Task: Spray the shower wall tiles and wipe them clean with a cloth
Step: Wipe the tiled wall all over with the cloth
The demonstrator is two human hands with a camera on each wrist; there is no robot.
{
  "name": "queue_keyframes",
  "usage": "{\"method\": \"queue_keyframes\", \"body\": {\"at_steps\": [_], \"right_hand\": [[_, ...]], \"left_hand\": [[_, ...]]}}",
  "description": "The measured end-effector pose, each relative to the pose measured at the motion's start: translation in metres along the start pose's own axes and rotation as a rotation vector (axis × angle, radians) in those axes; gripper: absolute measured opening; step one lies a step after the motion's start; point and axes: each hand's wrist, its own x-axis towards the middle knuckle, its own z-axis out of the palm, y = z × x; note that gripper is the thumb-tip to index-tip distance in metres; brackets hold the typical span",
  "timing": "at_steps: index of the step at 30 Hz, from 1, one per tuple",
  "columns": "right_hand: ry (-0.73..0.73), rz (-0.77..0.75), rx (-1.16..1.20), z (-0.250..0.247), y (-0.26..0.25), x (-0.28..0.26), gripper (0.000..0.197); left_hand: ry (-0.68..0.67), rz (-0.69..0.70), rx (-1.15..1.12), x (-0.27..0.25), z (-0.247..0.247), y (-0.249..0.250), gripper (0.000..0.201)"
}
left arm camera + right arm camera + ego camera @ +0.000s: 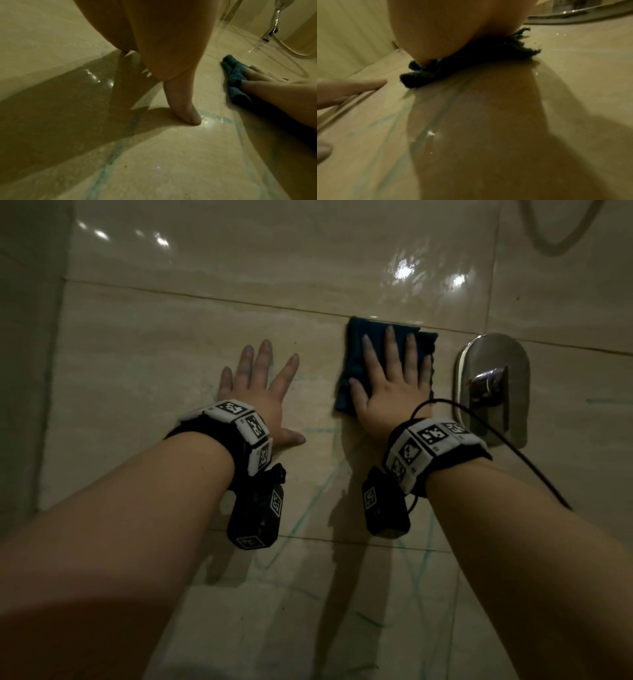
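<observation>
Wiping stage of the shower-wall task. The right hand (pixel 390 392) lies flat, fingers straight and spread, pressing a folded dark blue cloth (pixel 352 361) against the wall tiles (pixel 154 344); this grip is open and pins the cloth by palm pressure rather than curling round it. The cloth's top edge sits on the horizontal grout line, with the chrome mixer plate (pixel 493 364) just beside it on the right. The left hand (pixel 260 392) is likewise an open grip, fingers splayed, bracing on bare tile to the left of the cloth and holding nothing. No spray bottle is in view. The tile above the grout line gleams with wet highlights, which suggests spraying is done, at least in that area. Thin blue-green streaks (pixel 308 508) cross the tiles below both wrists and run on towards the lower edge of the wall; the wrist views show the same streaks (pixel 120 146) under the hands. By this evidence wiping is under way near the mixer, while the lower tiles remain to be cleaned.
</observation>
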Motion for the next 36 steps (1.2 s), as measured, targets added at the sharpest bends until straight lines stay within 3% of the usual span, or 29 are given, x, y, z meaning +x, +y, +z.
{"method": "queue_keyframes", "body": {"at_steps": [13,19,28,36], "right_hand": [[-0.044,0.043,-0.004,0.033,0.002,-0.061,0.069],[-0.052,0.032,-0.029,0.029,0.006,-0.055,0.069],[0.016,0.021,-0.042,0.002,0.018,-0.014,0.063],[0.006,0.042,-0.032,0.027,0.007,-0.056,0.067]], "left_hand": [[0.005,-0.025,-0.062,-0.008,0.002,0.006,0.113],[0.018,-0.013,-0.032,-0.01,0.01,0.006,0.127],[0.023,-0.005,-0.027,-0.008,0.015,0.003,0.125],[0.025,-0.003,-0.014,-0.009,0.013,0.004,0.125]]}}
